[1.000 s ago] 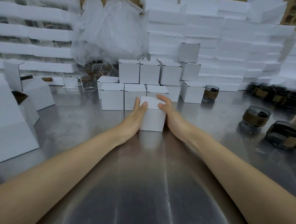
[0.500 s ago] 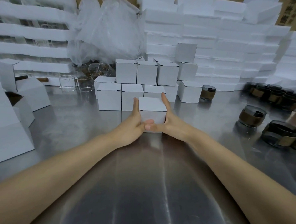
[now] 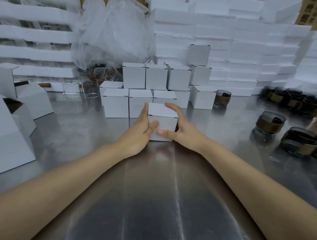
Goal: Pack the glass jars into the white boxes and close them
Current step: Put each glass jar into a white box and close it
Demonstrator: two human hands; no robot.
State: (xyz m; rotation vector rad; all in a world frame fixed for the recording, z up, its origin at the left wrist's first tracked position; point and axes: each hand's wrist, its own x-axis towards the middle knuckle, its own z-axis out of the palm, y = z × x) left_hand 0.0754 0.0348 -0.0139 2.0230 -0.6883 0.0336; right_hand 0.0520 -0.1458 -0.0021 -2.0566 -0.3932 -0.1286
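**Lid down, grip shifted to a carrying hold**

Far left: open boxes [image 3: 27, 106] stand with flaps up, waiting for jars. Clear glasses [image 3: 70, 89] sit just beyond them.

Centre-left: my left hand [image 3: 141, 131] grasps the white box [image 3: 163, 118]. A second ago the palm lay flat against its left wall, fingertips up at the lid edge. Now the thumb has come round onto the front face and the fingers run along the side. Clamped, not resting.

Centre: as far as I can judge, the box sits on the worktop [image 3: 151, 191], just in front of the row of closed boxes [image 3: 140, 103]. The lid is flat, no flap showing. The box has hardly shifted; only my grip has changed.

Centre-right: my right hand [image 3: 184, 133] mirrors the left. Fingers curl over the top right edge, thumb presses on the front face, its tip close to the left thumb. It grasps the box too.

Right: dark jars [image 3: 270, 123] with brown bands stand loose on the worktop, well apart from the box, with more behind them.

Reading: the lid-pressing is over and this is a carrying hold. I judge this box done and due to join the row. Jars and open boxes remain, so the task is far from finished.
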